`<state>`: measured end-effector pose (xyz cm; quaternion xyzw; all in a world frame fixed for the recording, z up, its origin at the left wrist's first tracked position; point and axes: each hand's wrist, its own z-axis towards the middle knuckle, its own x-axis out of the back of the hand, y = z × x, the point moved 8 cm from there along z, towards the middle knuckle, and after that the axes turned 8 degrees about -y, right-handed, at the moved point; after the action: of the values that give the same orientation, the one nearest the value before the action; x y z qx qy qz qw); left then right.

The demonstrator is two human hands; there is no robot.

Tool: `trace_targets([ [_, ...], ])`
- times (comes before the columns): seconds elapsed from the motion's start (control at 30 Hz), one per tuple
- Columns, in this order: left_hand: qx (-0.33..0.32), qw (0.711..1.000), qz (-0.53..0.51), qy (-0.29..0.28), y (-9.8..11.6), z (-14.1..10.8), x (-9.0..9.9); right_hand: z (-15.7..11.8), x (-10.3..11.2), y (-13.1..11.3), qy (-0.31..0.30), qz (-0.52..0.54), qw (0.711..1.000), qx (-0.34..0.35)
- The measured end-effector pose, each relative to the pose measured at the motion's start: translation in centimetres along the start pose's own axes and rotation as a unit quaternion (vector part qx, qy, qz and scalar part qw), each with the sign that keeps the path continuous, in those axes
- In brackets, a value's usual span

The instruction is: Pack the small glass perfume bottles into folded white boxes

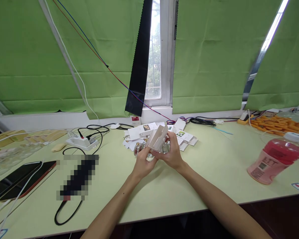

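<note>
A small white box [158, 138] with an open end is held up over the middle of the table, tilted. My left hand [144, 163] grips its lower left side, and my right hand [173, 153] is wrapped round its right side. The fingers of both hands meet beneath it. Behind the box lies a pile of flat white cartons [137, 132], some with small printed pictures. Shiny silver-wrapped pieces [139, 148] show beside and behind my hands, partly hidden by them.
A pink drink bottle [276, 157] stands at the right, with orange pieces [279, 124] behind it. On the left are a white power strip [82, 142], black cables, two dark tablets or phones [27, 181] and a pixelated dark object [79, 176]. Green covers hang behind the table [214, 186].
</note>
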<state>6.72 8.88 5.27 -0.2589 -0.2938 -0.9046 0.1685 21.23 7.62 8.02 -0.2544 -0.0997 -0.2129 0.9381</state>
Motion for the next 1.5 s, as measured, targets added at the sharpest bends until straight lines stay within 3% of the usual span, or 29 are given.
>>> trace_targets([
  [1.5, -0.012, 1.000, 0.007, 0.019, 0.13, -0.09, 0.20, 0.05, -0.08, 0.12, -0.006, 0.009, 1.000, 0.003],
])
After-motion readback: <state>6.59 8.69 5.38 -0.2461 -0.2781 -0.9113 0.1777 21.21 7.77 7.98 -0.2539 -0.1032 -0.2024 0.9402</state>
